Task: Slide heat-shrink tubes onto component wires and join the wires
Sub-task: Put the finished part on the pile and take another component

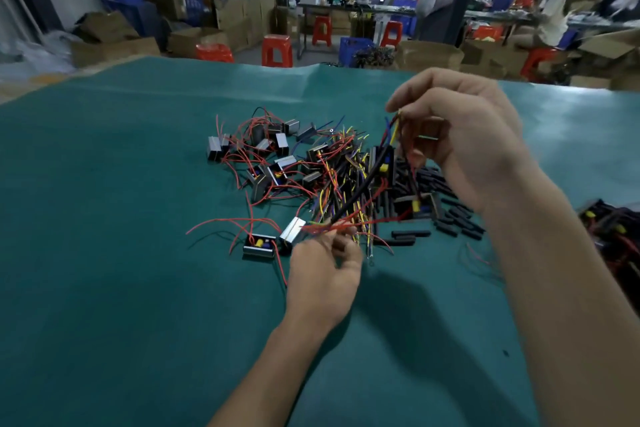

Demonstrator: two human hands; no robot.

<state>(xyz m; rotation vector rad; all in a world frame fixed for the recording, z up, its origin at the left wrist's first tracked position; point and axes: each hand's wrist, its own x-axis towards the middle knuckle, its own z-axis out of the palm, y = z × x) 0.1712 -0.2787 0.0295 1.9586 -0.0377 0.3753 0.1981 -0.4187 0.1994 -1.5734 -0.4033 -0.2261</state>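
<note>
— Holding anything up there? What do the wires look like?

— Thin red, yellow and blue wires [393,130] rise to the right hand [460,135], raised above the table, its curled fingers pinching their tips. A long black heat-shrink tube [360,191] slants down from them to the left hand [323,270], which pinches red wire ends [325,227] just above the green mat [104,218].

— And around them?

— Small boxy components [259,246] with tangled red leads lie left and far; loose black tube pieces [446,208] lie to the right. The tangle sits directly behind both hands.
</note>
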